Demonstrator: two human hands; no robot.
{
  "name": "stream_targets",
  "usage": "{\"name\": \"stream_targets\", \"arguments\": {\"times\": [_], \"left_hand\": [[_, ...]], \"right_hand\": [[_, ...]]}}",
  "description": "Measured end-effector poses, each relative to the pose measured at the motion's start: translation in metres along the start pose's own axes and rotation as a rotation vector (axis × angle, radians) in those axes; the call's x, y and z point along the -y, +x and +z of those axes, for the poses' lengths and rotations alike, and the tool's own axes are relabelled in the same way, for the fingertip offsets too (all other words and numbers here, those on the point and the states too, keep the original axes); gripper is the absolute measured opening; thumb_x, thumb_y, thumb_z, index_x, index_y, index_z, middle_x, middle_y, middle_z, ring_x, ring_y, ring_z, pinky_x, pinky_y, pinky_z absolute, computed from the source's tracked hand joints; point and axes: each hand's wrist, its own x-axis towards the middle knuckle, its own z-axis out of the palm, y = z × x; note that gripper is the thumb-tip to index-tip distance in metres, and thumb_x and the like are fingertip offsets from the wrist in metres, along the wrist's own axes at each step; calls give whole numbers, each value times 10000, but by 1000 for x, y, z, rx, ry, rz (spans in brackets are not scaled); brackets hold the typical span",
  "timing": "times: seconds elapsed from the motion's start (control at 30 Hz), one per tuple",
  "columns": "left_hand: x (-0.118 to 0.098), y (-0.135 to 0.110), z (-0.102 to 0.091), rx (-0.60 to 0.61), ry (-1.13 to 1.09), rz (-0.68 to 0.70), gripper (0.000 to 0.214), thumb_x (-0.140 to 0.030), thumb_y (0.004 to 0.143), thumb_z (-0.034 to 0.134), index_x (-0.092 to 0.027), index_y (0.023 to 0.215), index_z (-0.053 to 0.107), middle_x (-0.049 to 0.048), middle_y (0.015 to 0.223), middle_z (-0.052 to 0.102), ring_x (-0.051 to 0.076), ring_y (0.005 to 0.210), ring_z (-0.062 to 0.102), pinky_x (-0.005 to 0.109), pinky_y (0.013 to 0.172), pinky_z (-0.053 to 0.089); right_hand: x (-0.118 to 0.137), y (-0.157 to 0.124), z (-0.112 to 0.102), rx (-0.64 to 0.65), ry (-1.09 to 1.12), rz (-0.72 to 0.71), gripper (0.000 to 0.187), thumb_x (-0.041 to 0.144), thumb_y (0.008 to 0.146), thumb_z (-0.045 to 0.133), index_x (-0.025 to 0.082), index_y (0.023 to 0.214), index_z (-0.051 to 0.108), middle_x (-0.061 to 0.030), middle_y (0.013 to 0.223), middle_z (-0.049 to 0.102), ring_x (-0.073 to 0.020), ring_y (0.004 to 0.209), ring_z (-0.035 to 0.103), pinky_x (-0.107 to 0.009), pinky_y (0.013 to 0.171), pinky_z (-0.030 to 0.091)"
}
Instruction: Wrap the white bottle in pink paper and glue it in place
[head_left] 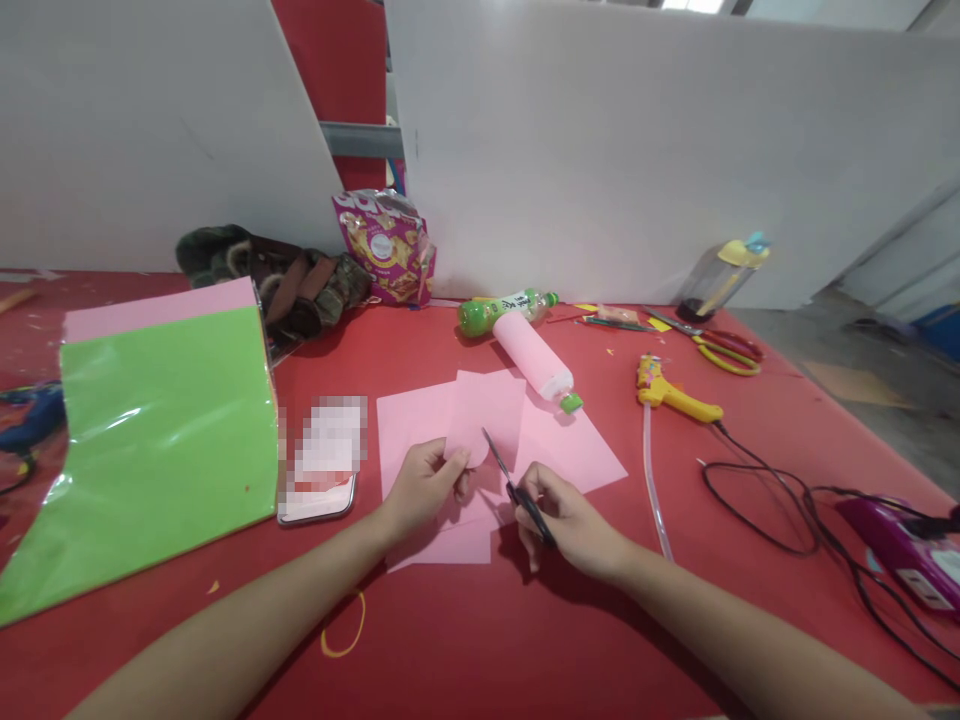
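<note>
My left hand (426, 487) pinches the lower edge of a pink paper piece (484, 415) and holds it up off the red table (480, 620). My right hand (566, 520) grips small black-handled scissors (508, 480), whose blades point up and left into the paper's rounded lower edge. Under both hands lie larger pink sheets (570, 450) flat on the table.
A sleeve of green and pink sheets (161, 440) lies at left beside a phone (319, 495). Behind are a pink glue tube (536, 360), a green bottle (499, 308), a snack bag (386, 245), a yellow glue gun (675, 393), yellow-handled scissors (724, 350), and cables (765, 500) at right.
</note>
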Motion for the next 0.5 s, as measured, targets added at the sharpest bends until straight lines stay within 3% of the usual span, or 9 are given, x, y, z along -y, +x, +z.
{"name": "stream_targets", "arguments": {"times": [0.13, 0.33, 0.5], "left_hand": [[3, 1, -2, -20, -43, 9, 272, -328, 756, 488, -154, 548, 461, -40, 440, 425, 64, 356, 390, 166, 275, 342], [-3, 0, 1, 95, -131, -14, 269, -349, 750, 511, -138, 589, 472, -31, 502, 475, 87, 396, 481, 210, 345, 416], [-6, -3, 4, 140, -109, -74, 306, -350, 754, 508, -128, 545, 485, -33, 461, 482, 78, 348, 469, 205, 348, 387]], "right_hand": [[0, 0, -1, -10, 2, -3, 277, 290, 757, 515, 221, 687, 256, 136, 417, 446, -68, 316, 457, -187, 334, 396], [2, -1, 0, 17, -34, 32, 275, 268, 751, 510, 222, 683, 247, 126, 420, 463, -69, 319, 459, -194, 346, 397], [0, 0, -1, 54, -22, 35, 258, 245, 734, 515, 219, 691, 262, 124, 433, 474, -72, 337, 474, -196, 363, 392]]}}
